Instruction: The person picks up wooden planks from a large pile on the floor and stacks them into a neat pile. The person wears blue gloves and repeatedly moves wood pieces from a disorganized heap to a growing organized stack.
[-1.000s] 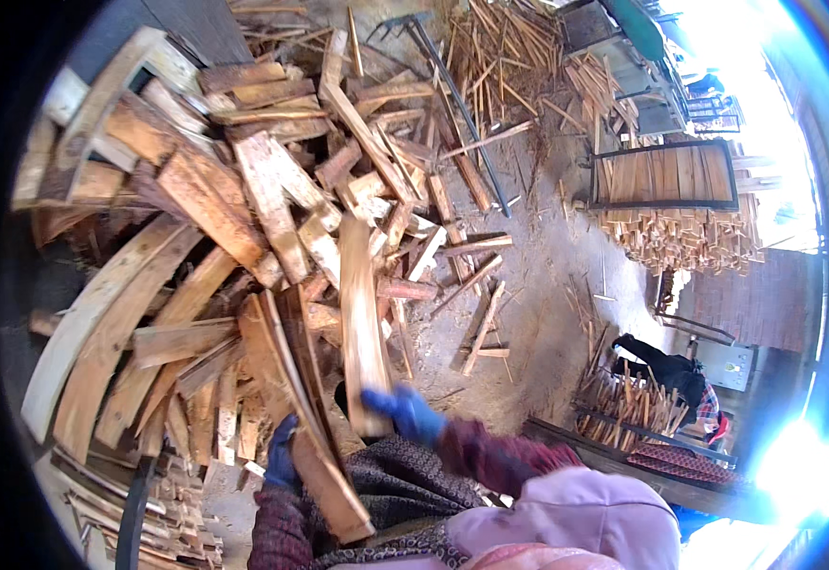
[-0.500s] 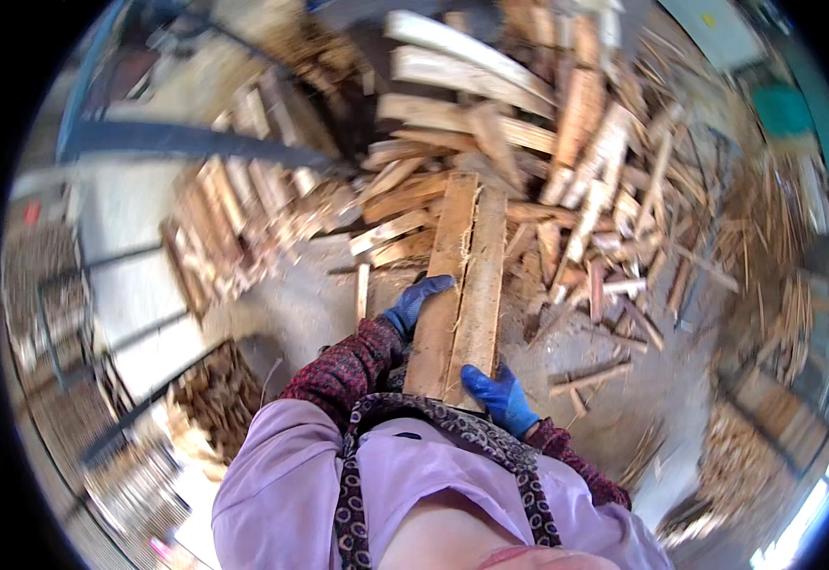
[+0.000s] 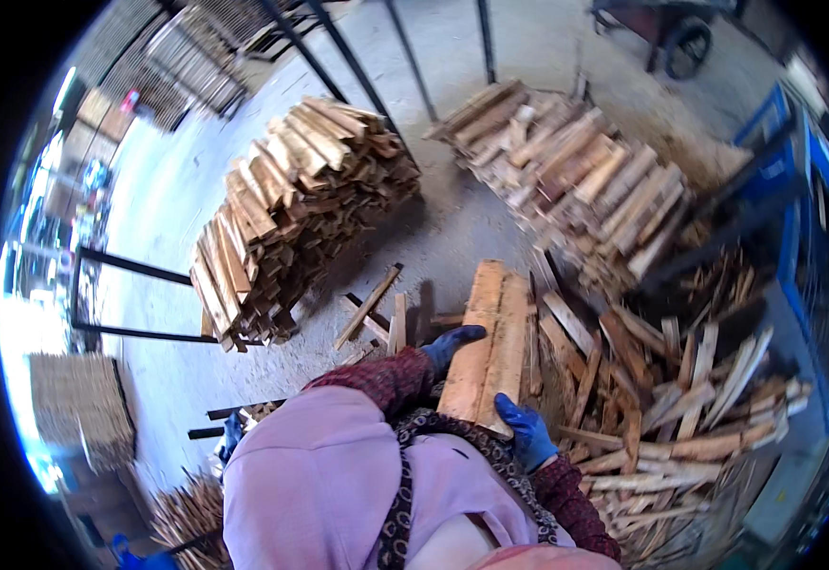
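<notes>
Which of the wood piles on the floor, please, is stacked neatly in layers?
The tall stack at upper left, layered crosswise. The pile at upper right is looser, and the heap at right is scattered.

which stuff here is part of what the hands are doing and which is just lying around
In hand:
- wooden planks
- left hand, gripping their left edge
- right hand, holding their near end

Lying about:
- tall stacked pile
- second stack
- loose scraps
- wheeled cart
</notes>
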Demonstrator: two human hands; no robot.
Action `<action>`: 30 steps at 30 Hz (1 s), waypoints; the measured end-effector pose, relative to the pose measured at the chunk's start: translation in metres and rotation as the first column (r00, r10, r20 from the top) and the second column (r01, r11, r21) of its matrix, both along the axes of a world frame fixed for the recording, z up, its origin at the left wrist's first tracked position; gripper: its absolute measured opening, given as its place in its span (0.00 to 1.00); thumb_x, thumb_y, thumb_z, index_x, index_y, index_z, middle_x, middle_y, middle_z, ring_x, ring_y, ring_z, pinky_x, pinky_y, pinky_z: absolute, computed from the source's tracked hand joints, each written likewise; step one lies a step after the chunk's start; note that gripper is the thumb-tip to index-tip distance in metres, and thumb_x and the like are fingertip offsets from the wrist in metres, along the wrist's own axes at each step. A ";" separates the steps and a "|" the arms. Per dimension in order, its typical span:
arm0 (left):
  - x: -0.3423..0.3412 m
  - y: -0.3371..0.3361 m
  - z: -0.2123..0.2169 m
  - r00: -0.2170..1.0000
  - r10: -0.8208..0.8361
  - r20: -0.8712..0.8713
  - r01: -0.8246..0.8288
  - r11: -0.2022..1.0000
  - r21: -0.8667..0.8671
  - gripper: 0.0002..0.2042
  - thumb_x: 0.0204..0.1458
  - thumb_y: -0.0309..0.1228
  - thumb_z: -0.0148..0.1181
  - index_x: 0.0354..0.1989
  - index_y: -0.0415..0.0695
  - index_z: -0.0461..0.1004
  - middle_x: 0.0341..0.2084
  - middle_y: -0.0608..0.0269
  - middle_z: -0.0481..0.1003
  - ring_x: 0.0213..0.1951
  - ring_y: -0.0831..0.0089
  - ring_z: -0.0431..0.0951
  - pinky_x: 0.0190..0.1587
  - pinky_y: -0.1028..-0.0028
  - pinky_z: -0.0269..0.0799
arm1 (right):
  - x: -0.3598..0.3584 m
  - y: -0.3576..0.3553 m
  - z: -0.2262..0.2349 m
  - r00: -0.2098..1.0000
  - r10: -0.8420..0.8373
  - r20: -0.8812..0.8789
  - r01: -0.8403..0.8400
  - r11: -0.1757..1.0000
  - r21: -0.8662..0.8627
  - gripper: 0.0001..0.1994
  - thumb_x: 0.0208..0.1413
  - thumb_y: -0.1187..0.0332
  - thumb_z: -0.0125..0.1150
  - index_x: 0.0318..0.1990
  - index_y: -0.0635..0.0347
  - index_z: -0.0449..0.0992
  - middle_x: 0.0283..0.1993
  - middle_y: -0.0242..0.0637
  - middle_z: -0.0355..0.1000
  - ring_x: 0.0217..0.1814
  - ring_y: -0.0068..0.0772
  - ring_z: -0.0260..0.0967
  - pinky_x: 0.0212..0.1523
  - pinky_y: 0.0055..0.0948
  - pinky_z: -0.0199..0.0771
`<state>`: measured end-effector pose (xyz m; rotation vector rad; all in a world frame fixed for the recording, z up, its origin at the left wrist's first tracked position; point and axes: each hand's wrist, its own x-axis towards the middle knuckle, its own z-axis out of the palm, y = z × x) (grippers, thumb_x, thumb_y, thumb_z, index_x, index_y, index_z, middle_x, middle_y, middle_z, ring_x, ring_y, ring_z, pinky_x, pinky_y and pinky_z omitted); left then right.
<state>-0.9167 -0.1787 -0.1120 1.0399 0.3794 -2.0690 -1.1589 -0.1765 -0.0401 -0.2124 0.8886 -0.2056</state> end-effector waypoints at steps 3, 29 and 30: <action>0.112 0.032 0.001 0.946 0.265 0.187 -0.246 0.962 -0.119 0.27 0.55 0.44 0.65 0.58 0.39 0.73 0.47 0.51 0.81 0.45 0.58 0.82 0.53 0.59 0.78 | 0.103 -0.020 0.006 0.971 0.230 0.068 -0.215 0.959 -0.182 0.24 0.59 0.58 0.70 0.56 0.66 0.75 0.47 0.36 0.79 0.44 0.28 0.78 0.47 0.30 0.80; 0.506 -0.031 -0.016 0.609 -0.367 0.703 0.788 0.380 -0.484 0.19 0.65 0.43 0.54 0.60 0.48 0.74 0.48 0.67 0.77 0.44 0.76 0.77 0.46 0.69 0.76 | 0.271 -0.168 -0.172 0.203 0.120 -0.972 -0.979 0.007 -0.204 0.23 0.56 0.47 0.64 0.38 0.63 0.82 0.38 0.49 0.80 0.34 0.49 0.77 0.39 0.46 0.75; 0.478 -0.030 -0.031 0.560 -0.440 0.702 0.828 0.308 -0.468 0.18 0.66 0.41 0.54 0.60 0.47 0.74 0.46 0.67 0.77 0.43 0.76 0.77 0.45 0.70 0.76 | 0.141 -0.124 -0.214 -0.020 0.173 -0.985 -0.992 -0.127 -0.002 0.25 0.60 0.45 0.56 0.45 0.61 0.80 0.43 0.52 0.79 0.42 0.52 0.78 0.44 0.47 0.76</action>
